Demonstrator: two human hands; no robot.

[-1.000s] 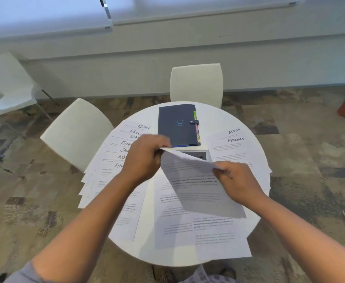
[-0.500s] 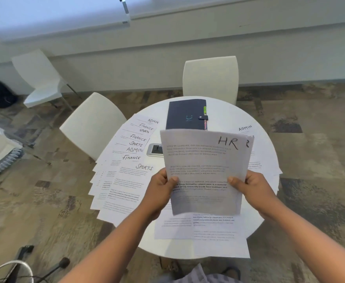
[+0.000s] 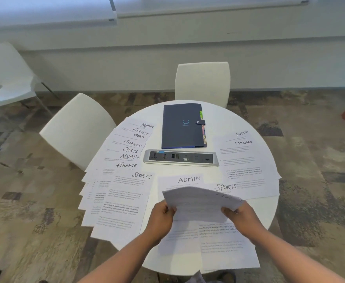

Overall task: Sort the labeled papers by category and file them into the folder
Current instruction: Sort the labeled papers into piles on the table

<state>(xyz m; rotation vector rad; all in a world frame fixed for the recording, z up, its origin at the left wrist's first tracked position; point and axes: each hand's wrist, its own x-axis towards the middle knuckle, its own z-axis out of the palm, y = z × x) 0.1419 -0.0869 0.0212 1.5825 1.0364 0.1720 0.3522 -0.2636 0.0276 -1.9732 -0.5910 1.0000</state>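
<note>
Head view: held sheet [image 3: 200, 203] tipped nearly flat above near table edge, label blurred, unreadable.
Grip: left hand [image 3: 163, 218] pinching sheet's near-left edge, right hand [image 3: 243, 218] pinching near-right edge; sheet extends away from both hands.
Why held so: probably two-handed to keep it level while picking a pile.
Below: ADMIN paper [image 3: 188, 179] and SPORTS paper [image 3: 225, 187] lying just beyond held sheet.
Left fan [image 3: 126, 160]: overlapped, labels exposed for reading.
Right pile [image 3: 243, 152]: ADMIN, FINANCE.
Folder [image 3: 181, 127]: closed, far side, well apart from hands.
Socket strip [image 3: 180, 158]: between folder and papers.
Table [image 3: 255, 211]: round, white.
</note>
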